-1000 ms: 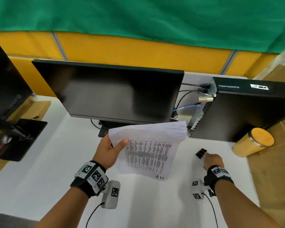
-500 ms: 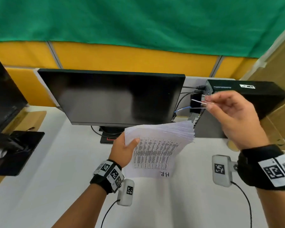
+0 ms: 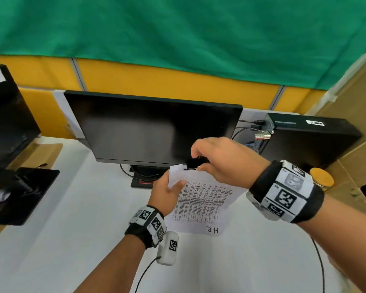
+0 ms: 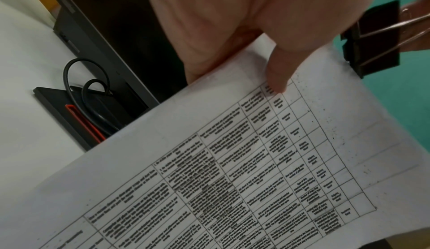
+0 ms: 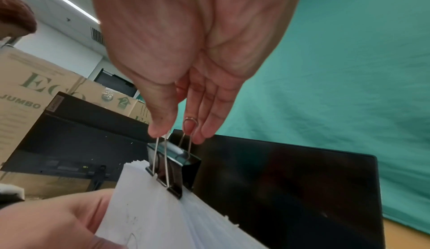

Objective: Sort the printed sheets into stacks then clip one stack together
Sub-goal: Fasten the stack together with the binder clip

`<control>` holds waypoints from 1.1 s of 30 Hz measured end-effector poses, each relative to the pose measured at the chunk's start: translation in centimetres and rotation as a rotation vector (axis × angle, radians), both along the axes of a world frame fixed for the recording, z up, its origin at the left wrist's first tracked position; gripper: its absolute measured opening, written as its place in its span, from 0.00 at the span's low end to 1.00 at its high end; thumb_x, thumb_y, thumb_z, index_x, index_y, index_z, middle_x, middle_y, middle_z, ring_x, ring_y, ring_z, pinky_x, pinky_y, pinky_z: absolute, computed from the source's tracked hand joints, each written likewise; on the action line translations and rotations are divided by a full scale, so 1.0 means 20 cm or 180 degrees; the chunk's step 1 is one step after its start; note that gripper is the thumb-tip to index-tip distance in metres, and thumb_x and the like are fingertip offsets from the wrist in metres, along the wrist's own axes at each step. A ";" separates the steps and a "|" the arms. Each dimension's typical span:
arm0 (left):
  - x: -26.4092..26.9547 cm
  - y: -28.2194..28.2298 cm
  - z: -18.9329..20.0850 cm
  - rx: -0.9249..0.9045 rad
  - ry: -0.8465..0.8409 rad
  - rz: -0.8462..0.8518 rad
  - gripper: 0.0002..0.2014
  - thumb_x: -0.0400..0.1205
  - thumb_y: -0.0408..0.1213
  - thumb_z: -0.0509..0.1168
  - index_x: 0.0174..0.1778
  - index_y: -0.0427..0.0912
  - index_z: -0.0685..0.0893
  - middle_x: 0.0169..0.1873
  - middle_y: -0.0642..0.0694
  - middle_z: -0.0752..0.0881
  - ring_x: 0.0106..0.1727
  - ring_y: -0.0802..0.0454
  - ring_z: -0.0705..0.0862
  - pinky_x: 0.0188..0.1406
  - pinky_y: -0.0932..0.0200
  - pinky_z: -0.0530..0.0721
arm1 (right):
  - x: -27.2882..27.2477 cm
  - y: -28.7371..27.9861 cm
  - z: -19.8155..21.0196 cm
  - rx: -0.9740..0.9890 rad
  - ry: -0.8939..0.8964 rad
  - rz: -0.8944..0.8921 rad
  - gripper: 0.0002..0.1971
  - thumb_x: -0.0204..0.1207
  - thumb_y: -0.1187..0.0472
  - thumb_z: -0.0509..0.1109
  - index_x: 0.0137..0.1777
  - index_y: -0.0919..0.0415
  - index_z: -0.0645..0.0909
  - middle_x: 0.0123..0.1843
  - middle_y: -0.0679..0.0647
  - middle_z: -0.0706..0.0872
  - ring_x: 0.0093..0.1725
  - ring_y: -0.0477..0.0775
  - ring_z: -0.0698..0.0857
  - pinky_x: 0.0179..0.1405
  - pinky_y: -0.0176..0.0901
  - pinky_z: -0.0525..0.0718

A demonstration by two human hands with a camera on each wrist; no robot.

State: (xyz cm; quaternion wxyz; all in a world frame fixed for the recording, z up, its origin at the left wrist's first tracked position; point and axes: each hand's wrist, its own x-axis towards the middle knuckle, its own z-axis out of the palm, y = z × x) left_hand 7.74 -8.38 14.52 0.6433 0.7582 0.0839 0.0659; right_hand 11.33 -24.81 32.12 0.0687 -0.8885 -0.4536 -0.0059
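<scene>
A thick stack of printed sheets [image 3: 201, 201] with a table and "H.R" on top is held up above the white desk. My left hand [image 3: 167, 192] grips its left edge, thumb [image 4: 277, 72] on the top page. My right hand [image 3: 218, 159] pinches the wire handles of a black binder clip [image 3: 193, 163] at the stack's far top edge. In the right wrist view the binder clip [image 5: 177, 168] straddles the edge of the stack [image 5: 177, 220], with thumb and fingers squeezing its handles. In the left wrist view the binder clip [image 4: 372, 39] sits at the corner of the top sheet [image 4: 232, 161].
A dark monitor [image 3: 154, 130] stands right behind the stack on the white desk [image 3: 61, 218]. A black computer case [image 3: 309, 140] with cables is at the right, with a yellow-lidded jar [image 3: 322, 179] in front of it. Another monitor [image 3: 6, 115] stands at the left.
My right hand picked the binder clip off the desk, lifted it and brought it left onto the stack's top edge. The left hand kept holding the stack, now raised and more centred.
</scene>
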 end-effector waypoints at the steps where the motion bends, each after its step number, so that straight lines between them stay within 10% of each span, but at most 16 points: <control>1: 0.00 0.00 0.00 0.0019 -0.0026 -0.0002 0.12 0.82 0.39 0.68 0.56 0.63 0.83 0.49 0.56 0.91 0.52 0.59 0.89 0.58 0.48 0.87 | 0.00 0.01 0.01 -0.0068 -0.0032 0.0001 0.11 0.80 0.58 0.70 0.59 0.56 0.74 0.52 0.52 0.83 0.45 0.53 0.78 0.37 0.40 0.69; 8: 0.01 0.00 0.00 0.0066 0.0021 -0.0091 0.13 0.83 0.39 0.66 0.53 0.67 0.82 0.49 0.57 0.91 0.52 0.60 0.89 0.56 0.50 0.88 | 0.02 0.07 0.02 -0.0340 -0.0138 0.0056 0.09 0.80 0.64 0.68 0.54 0.54 0.71 0.43 0.49 0.77 0.38 0.53 0.76 0.27 0.30 0.60; 19: 0.02 -0.01 -0.01 0.0104 -0.0075 -0.0143 0.11 0.83 0.37 0.67 0.55 0.60 0.82 0.48 0.51 0.91 0.49 0.55 0.90 0.50 0.53 0.89 | 0.02 0.12 0.02 -0.0696 -0.0240 0.0215 0.15 0.71 0.75 0.63 0.45 0.55 0.66 0.44 0.54 0.84 0.38 0.56 0.80 0.32 0.45 0.76; 27: 0.02 0.00 0.00 0.0033 -0.0073 -0.0077 0.10 0.83 0.37 0.67 0.53 0.59 0.81 0.46 0.52 0.90 0.48 0.58 0.89 0.49 0.58 0.87 | 0.08 0.15 -0.04 -0.0757 -0.0154 0.0134 0.08 0.80 0.62 0.67 0.56 0.57 0.73 0.50 0.55 0.83 0.40 0.54 0.79 0.29 0.40 0.69; 33: 0.04 0.03 -0.01 -0.0078 0.0000 -0.0028 0.07 0.83 0.36 0.67 0.53 0.52 0.83 0.46 0.52 0.90 0.48 0.58 0.89 0.45 0.62 0.84 | 0.14 0.14 -0.07 -0.0465 0.0289 -0.0089 0.39 0.77 0.48 0.73 0.83 0.56 0.59 0.77 0.57 0.75 0.72 0.57 0.77 0.69 0.50 0.79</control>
